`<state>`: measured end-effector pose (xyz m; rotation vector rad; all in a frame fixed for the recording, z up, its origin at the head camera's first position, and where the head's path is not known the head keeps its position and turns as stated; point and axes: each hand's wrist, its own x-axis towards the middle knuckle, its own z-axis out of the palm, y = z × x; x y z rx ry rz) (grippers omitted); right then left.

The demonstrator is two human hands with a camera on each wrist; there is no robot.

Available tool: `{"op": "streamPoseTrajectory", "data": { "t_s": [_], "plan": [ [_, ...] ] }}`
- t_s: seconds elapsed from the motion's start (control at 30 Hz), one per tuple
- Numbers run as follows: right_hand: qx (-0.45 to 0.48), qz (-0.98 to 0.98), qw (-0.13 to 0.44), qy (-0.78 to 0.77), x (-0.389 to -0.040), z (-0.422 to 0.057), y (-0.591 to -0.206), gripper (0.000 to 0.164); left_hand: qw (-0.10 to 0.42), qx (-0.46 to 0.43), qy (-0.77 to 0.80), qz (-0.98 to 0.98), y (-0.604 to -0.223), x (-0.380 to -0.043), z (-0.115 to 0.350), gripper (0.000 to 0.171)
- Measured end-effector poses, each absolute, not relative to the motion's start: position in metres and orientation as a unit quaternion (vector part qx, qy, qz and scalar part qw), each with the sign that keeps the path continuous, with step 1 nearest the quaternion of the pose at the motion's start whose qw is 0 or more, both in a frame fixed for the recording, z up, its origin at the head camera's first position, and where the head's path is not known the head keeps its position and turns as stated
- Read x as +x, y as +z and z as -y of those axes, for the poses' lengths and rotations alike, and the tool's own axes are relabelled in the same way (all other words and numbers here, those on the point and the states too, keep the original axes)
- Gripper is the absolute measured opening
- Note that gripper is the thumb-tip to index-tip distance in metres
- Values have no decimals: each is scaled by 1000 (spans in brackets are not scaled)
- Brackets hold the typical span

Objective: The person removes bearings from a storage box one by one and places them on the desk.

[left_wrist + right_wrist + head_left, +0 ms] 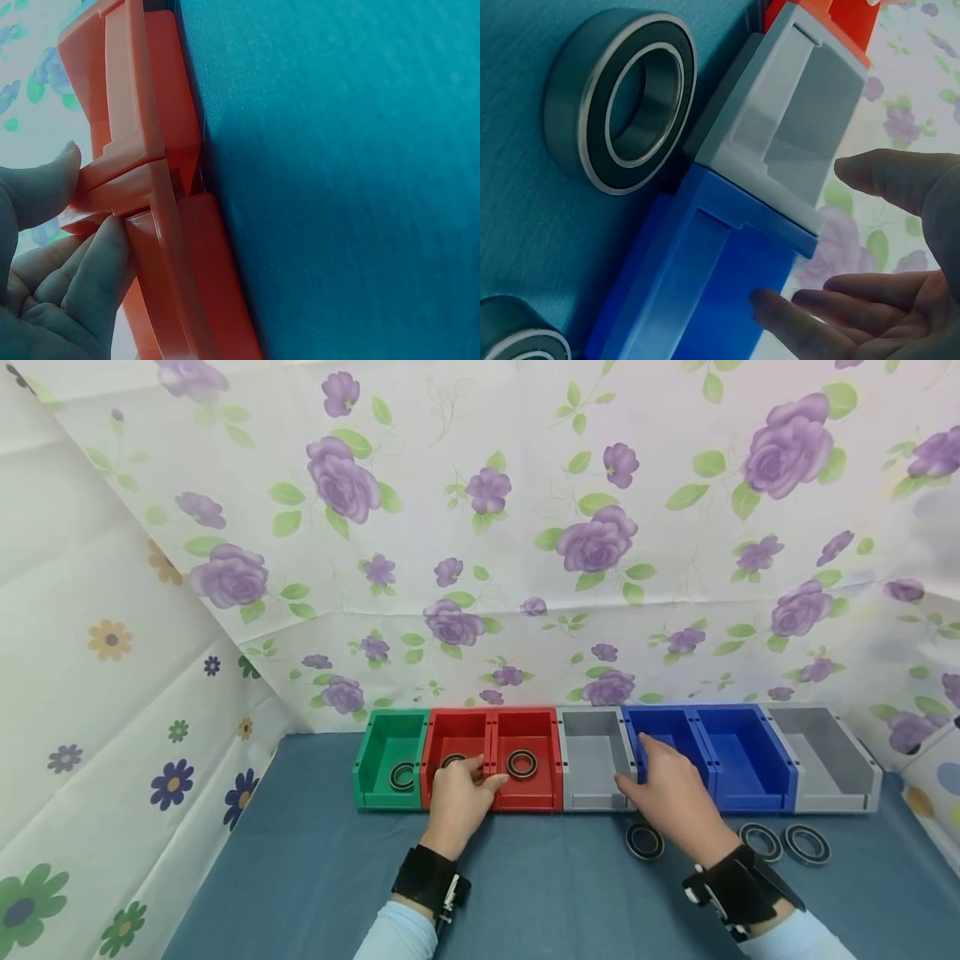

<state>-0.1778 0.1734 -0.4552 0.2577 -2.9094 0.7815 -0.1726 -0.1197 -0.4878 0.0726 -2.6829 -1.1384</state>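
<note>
My left hand pinches the adjoining side walls of two red bins at their front, thumb on one side and fingers on the other. A bearing lies in the right red bin; another, partly hidden by the hand, is in the left red bin. Over the border of the middle grey bin and the left blue bin, my right hand holds its thumb and fingers spread, with nothing between them. A large bearing lies on the table below these bins.
The bins stand side by side along the floral backdrop. A green bin at the left end holds a bearing. At right are another blue bin and a grey one. Two bearings lie on the blue cloth near my right wrist.
</note>
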Motion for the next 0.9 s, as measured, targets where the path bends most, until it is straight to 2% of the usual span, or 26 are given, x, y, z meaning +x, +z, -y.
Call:
{"op": "streamPoseTrajectory", "data": {
  "t_s": [0.27,0.3,0.47,0.67,0.9],
  "plan": [
    [67,958,-6,278,-187,-171,-461,69,111,23,-391,913,-489,-173,120,57],
    [67,958,-6,278,-189,-171,-461,65,110,23,-391,913,-489,-173,120,57],
    [64,962,18,266,-199,-169,-459,21,110,25,-389,914,-488,-174,121,58],
    [48,968,24,245,-205,-165,-454,34,109,26,-386,916,-486,-173,120,57],
    [26,970,2,243,-209,-162,-448,36,110,26,-384,916,-487,-173,120,58]
  ]
}}
